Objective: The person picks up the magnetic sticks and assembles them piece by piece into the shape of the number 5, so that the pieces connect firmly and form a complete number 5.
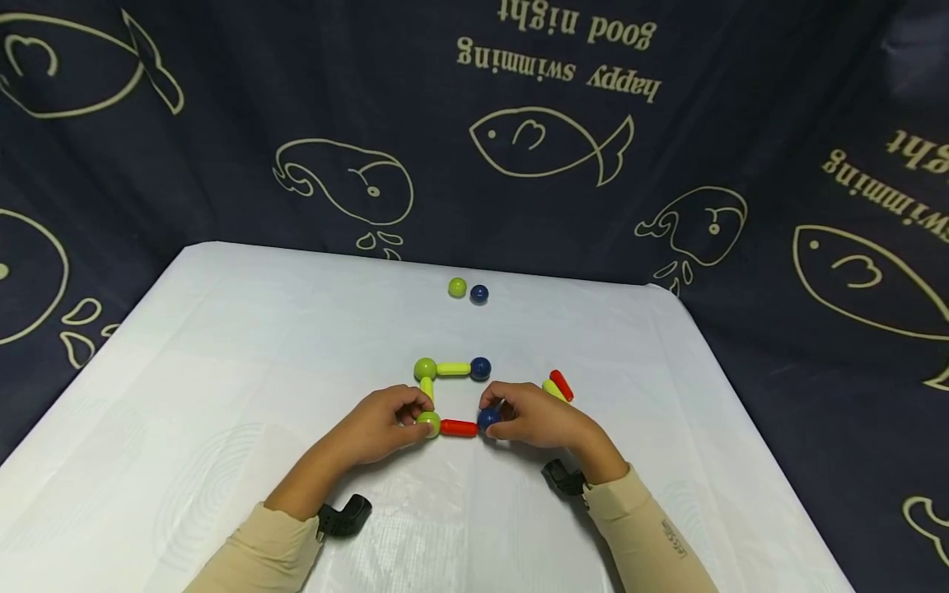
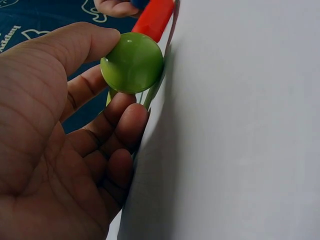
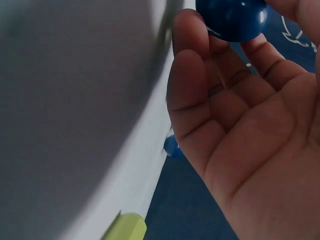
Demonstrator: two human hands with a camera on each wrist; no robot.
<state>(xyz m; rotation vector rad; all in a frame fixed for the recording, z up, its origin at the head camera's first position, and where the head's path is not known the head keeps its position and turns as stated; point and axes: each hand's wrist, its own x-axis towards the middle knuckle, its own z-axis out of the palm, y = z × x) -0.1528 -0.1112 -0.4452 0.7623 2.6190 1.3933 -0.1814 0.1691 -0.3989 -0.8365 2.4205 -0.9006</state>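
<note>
My left hand [image 1: 387,424] pinches a green ball [image 2: 132,62] between thumb and fingers at the near left corner of a small ball-and-rod shape. A red rod [image 1: 459,428] runs from that ball to a dark blue ball [image 1: 489,421], which my right hand [image 1: 535,414] grips with thumb and curled fingers. From the held green ball a yellow-green rod [image 1: 427,389] leads back to another green ball [image 1: 426,369]. A second yellow-green rod [image 1: 454,369] joins this one to a far blue ball [image 1: 480,368]. Between the two blue balls no rod shows.
Beyond the shape, a loose green ball [image 1: 457,287] and a loose blue ball [image 1: 479,294] lie near the far edge of the white table [image 1: 311,321]. Right of my right hand lie a loose red rod [image 1: 562,385] and a yellow-green rod [image 1: 553,389]. A dark fish-patterned cloth [image 1: 445,214] hangs behind.
</note>
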